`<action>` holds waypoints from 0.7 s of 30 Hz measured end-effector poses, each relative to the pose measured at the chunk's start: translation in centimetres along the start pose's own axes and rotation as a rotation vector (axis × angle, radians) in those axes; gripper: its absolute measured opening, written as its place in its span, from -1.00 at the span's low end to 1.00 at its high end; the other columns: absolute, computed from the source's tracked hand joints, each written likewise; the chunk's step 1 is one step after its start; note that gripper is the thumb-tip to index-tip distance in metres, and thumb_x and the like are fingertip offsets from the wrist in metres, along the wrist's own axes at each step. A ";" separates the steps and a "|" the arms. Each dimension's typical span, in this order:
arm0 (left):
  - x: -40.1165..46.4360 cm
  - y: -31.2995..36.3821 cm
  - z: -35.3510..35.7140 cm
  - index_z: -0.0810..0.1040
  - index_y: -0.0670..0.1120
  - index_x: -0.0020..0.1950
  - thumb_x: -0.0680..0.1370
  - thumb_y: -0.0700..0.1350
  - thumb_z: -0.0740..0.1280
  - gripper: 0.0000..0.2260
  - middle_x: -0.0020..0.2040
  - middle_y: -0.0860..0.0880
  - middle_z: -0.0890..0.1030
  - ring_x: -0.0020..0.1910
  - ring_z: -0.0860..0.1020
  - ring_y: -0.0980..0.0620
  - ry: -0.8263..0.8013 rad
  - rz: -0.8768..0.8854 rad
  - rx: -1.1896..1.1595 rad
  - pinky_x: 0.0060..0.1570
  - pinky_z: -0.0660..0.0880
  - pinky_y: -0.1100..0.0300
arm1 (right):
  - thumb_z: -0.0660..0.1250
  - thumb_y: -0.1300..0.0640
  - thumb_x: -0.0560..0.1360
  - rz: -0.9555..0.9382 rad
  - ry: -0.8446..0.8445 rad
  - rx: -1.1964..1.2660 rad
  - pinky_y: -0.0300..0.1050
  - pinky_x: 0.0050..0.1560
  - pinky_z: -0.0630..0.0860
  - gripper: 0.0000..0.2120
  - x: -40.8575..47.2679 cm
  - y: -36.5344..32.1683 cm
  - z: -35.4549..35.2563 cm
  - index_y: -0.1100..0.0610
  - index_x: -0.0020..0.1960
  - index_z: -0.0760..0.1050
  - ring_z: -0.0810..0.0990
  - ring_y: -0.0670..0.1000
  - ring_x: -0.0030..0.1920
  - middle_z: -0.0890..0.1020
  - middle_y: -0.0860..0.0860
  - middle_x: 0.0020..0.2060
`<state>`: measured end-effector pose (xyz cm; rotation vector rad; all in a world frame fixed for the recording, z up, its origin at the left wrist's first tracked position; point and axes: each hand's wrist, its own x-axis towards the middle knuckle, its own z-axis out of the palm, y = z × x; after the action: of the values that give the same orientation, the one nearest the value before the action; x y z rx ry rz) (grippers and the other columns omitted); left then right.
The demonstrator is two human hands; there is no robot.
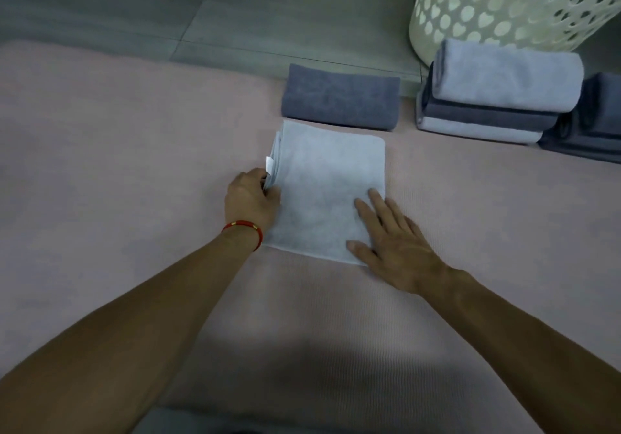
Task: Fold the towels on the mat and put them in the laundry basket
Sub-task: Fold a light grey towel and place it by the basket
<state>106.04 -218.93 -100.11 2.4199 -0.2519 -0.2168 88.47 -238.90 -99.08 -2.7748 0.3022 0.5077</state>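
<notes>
Pale-blue towel (327, 191) lies folded on the pink mat (134, 131), long axis running away from the person. Left hand (252, 200) seemingly pinches its layered left edge; right hand (389, 238) presses flat on its right side. Laundry basket (504, 3) stands beyond, right.

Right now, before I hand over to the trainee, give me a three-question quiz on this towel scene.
1. True or false: the right hand lies flat on the pale blue folded towel.
2. What does the left hand grip?
A. that towel's layered left edge
B. the cream perforated plastic laundry basket
3. The folded dark blue towel lies ____ the pink mat.

Key: 1 true; 2 A; 3 on.
</notes>
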 end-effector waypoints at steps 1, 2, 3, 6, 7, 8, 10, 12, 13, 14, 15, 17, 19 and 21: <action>0.0 -0.4 0.1 0.41 -0.09 -0.26 0.50 -0.19 0.37 -0.82 -0.31 -0.04 0.46 -0.22 0.43 -0.07 0.007 0.019 -0.020 -0.14 0.47 0.00 | -0.17 -0.42 0.53 -0.002 -0.033 -0.036 0.12 0.60 -0.08 -0.19 0.0 0.1 0.2 -0.08 0.65 -0.27 -0.21 0.09 0.63 -0.29 -0.04 0.62; -0.2 -0.4 -0.1 0.46 -0.10 -0.23 0.50 -0.18 0.38 -0.86 -0.30 -0.03 0.48 -0.22 0.43 -0.05 0.013 0.035 -0.031 -0.12 0.49 -0.02 | -0.16 -0.43 0.53 -0.004 -0.042 -0.054 0.13 0.60 -0.05 -0.19 0.1 0.2 0.1 -0.08 0.65 -0.26 -0.16 0.10 0.63 -0.28 -0.04 0.63; -0.4 -0.4 -0.1 0.53 -0.13 -0.12 0.51 -0.17 0.38 -0.94 -0.22 -0.07 0.52 -0.18 0.45 -0.06 0.021 0.076 -0.023 -0.08 0.50 -0.03 | -0.10 -0.42 0.55 -0.007 -0.018 -0.053 0.14 0.58 0.05 -0.20 0.4 0.1 -0.5 -0.05 0.66 -0.16 -0.04 0.12 0.62 -0.18 -0.01 0.64; -2.6 0.3 0.3 0.49 -0.12 0.32 0.51 -0.09 0.34 -0.62 0.20 -0.19 0.50 0.12 0.45 -0.20 0.128 0.267 0.288 0.06 0.45 -0.07 | 0.19 -0.26 0.60 0.044 0.246 0.150 0.00 0.17 0.51 -0.39 2.7 -0.3 -2.9 0.07 0.51 0.27 0.51 0.15 0.26 0.26 0.08 0.47; -4.0 1.0 0.8 0.47 -0.08 0.36 0.50 -0.04 0.32 -0.57 0.29 -0.19 0.46 0.21 0.42 -0.23 0.151 0.372 0.405 0.12 0.40 -0.12 | 0.24 -0.19 0.61 0.100 0.326 0.257 -0.05 0.05 0.51 -0.45 3.8 -0.5 -3.8 0.10 0.48 0.30 0.56 0.16 0.16 0.32 0.10 0.40; -5.7 2.1 1.3 0.46 -0.05 0.38 0.50 0.02 0.30 -0.55 0.35 -0.18 0.44 0.29 0.40 -0.25 0.118 0.468 0.468 0.20 0.35 -0.17 | 0.27 -0.12 0.62 0.163 0.372 0.349 -0.07 0.02 0.48 -0.48 5.1 -0.4 -4.6 0.11 0.48 0.29 0.55 0.18 0.15 0.34 0.13 0.38; -8.8 3.5 3.2 0.43 -0.02 0.44 0.53 0.16 0.23 -0.48 0.43 -0.19 0.40 0.40 0.35 -0.26 -0.049 0.590 0.484 0.33 0.25 -0.30 | 0.31 -0.06 0.62 0.270 0.384 0.506 0.00 0.14 0.46 -0.43 7.9 -0.4 -5.6 0.12 0.52 0.20 0.50 0.22 0.25 0.38 0.19 0.37; -10.5 4.2 5.1 0.38 -0.05 0.49 0.55 0.30 0.12 -0.37 0.47 -0.26 0.35 0.46 0.30 -0.32 -0.185 0.577 0.528 0.36 0.17 -0.42 | 0.36 -0.03 0.60 0.330 0.377 0.676 -0.01 0.20 0.45 -0.33 10.1 -0.2 -6.4 0.12 0.57 0.13 0.50 0.22 0.30 0.45 0.20 0.36; -10.8 4.4 5.8 0.36 -0.07 0.49 0.54 0.36 0.07 -0.31 0.48 -0.30 0.33 0.47 0.28 -0.35 -0.211 0.549 0.575 0.36 0.15 -0.46 | 0.39 0.00 0.59 0.358 0.373 0.754 -0.04 0.20 0.45 -0.30 10.9 0.0 -6.7 0.12 0.58 0.10 0.50 0.21 0.31 0.47 0.19 0.36; -11.0 4.7 6.2 0.36 -0.09 0.47 0.52 0.40 0.03 -0.27 0.48 -0.33 0.33 0.48 0.28 -0.38 -0.224 0.514 0.610 0.35 0.13 -0.49 | 0.42 0.03 0.57 0.387 0.360 0.819 -0.05 0.21 0.46 -0.28 11.4 0.3 -6.9 0.11 0.58 0.10 0.50 0.19 0.31 0.46 0.17 0.37; -11.0 5.3 6.3 0.38 -0.11 0.44 0.50 0.44 0.01 -0.24 0.46 -0.35 0.34 0.47 0.28 -0.40 -0.244 0.477 0.632 0.34 0.13 -0.50 | 0.45 0.07 0.55 0.413 0.348 0.877 -0.03 0.24 0.49 -0.27 11.6 0.6 -7.0 0.09 0.57 0.12 0.50 0.18 0.30 0.45 0.16 0.38; -10.9 6.9 6.3 0.40 -0.13 0.37 0.45 0.48 0.02 -0.20 0.41 -0.35 0.38 0.44 0.31 -0.42 -0.244 0.415 0.654 0.34 0.11 -0.51 | 0.51 0.12 0.49 0.454 0.339 0.994 0.08 0.23 0.56 -0.29 11.8 1.6 -7.0 0.01 0.51 0.21 0.51 0.15 0.21 0.45 0.13 0.34; -11.0 8.5 6.5 0.30 -0.15 0.42 0.42 0.46 0.10 -0.18 0.40 -0.35 0.37 0.44 0.29 -0.42 -0.240 0.368 0.700 0.35 0.07 -0.52 | 0.54 0.19 0.42 0.526 0.364 1.162 0.17 0.08 0.64 -0.33 11.3 2.3 -6.6 -0.09 0.40 0.30 0.53 0.16 0.14 0.45 0.08 0.27; -11.3 9.6 6.7 0.12 -0.17 0.53 0.44 0.34 0.26 -0.15 0.41 -0.35 0.33 0.44 0.26 -0.44 -0.247 0.340 0.723 0.34 0.06 -0.54 | 0.54 0.22 0.35 0.614 0.399 1.319 0.18 -0.07 0.67 -0.37 10.3 2.8 -6.3 -0.12 0.29 0.35 0.55 0.19 0.09 0.46 0.09 0.24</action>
<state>92.48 -227.59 -97.89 2.9906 -0.9888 -0.3075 99.10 -245.12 -98.02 -1.4167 1.1025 -0.1537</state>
